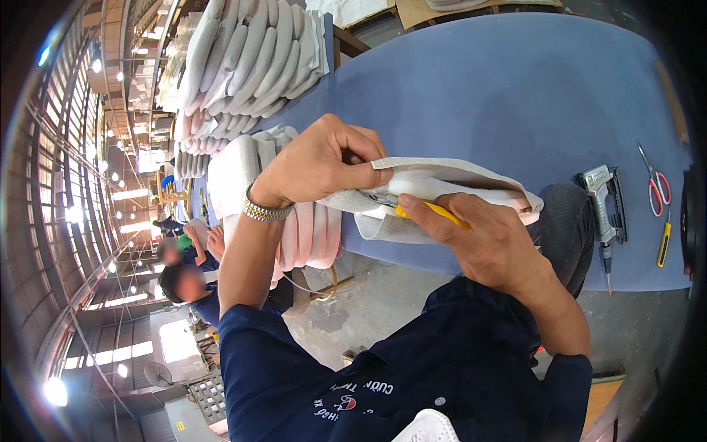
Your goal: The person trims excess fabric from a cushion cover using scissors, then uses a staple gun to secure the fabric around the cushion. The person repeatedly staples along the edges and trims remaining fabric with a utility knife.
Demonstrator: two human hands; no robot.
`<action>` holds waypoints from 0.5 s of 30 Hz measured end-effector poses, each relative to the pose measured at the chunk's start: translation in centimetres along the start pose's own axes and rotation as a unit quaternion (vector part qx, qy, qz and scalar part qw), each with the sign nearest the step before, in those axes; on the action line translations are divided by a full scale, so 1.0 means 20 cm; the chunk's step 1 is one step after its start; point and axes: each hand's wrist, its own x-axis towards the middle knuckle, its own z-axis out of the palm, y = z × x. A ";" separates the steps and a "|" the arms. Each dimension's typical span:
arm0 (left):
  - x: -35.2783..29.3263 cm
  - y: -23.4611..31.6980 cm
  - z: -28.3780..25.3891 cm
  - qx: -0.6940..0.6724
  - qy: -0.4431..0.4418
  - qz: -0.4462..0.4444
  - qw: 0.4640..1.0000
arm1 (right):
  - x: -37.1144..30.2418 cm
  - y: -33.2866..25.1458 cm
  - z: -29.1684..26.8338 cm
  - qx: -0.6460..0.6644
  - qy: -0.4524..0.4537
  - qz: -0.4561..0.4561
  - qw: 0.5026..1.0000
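Observation:
A light grey fabric cushion piece [460,171] with white padding showing along its open side lies across the near edge of the table. My left hand [324,158], a gold watch on its wrist, pinches the fabric edge at the piece's left end. In my right hand [490,236] is a pair of pliers [434,211] with yellow handles. Their metal jaws are at the fabric just below my left fingertips; whether they grip anything there is too small to tell. The right end of the piece lies beyond my right hand.
On the blue table [471,81], a staple gun [605,202] with an air hose fitting, red-handled scissors [655,188] and a yellow-handled tool [665,243] lie at right. Stacks of grey padded pieces [250,55] rise at left. Two people [195,283] sit at lower left.

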 end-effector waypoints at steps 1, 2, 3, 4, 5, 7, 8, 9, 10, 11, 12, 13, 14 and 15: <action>0.00 0.00 0.00 0.000 0.002 0.002 1.000 | 0.00 0.00 0.00 -0.001 0.000 0.001 1.000; 0.00 0.01 0.01 0.000 0.003 0.005 1.000 | 0.00 -0.01 0.00 -0.002 -0.001 0.001 1.000; 0.00 0.02 0.01 0.003 0.003 0.002 1.000 | 0.00 -0.01 0.01 -0.004 0.010 0.002 1.000; 0.00 0.03 0.01 0.006 0.002 0.000 1.000 | 0.00 -0.02 0.02 -0.006 0.021 0.003 1.000; 0.00 0.04 0.00 0.009 0.001 -0.002 1.000 | 0.00 -0.03 0.02 -0.008 0.032 0.004 0.999; 0.01 0.04 0.01 0.003 0.004 -0.009 1.000 | 0.00 -0.06 0.02 0.002 0.023 0.019 1.000; 0.01 0.04 0.01 0.001 0.005 -0.013 1.000 | 0.00 -0.07 0.01 0.008 0.019 0.026 0.999; 0.01 0.04 0.01 -0.002 0.009 -0.013 1.000 | 0.01 -0.08 0.00 0.007 0.007 0.031 0.999; 0.00 0.03 0.01 -0.005 0.013 -0.014 1.000 | 0.01 -0.09 -0.01 0.007 -0.004 0.035 0.999; 0.00 0.03 0.01 -0.008 0.017 -0.014 1.000 | 0.01 -0.09 -0.02 0.006 -0.016 0.040 0.999; 0.01 0.03 0.01 -0.010 0.017 -0.017 1.000 | 0.02 -0.09 -0.02 0.005 -0.012 0.039 0.999; 0.01 0.03 0.01 -0.012 0.016 -0.020 1.000 | 0.02 -0.09 -0.02 0.005 -0.009 0.037 0.999; 0.01 0.02 0.01 -0.014 0.016 -0.023 1.000 | 0.02 -0.08 -0.01 0.005 -0.005 0.036 0.999; 0.01 0.02 0.00 -0.012 0.015 -0.020 1.000 | 0.03 -0.08 -0.01 0.006 0.000 0.033 0.999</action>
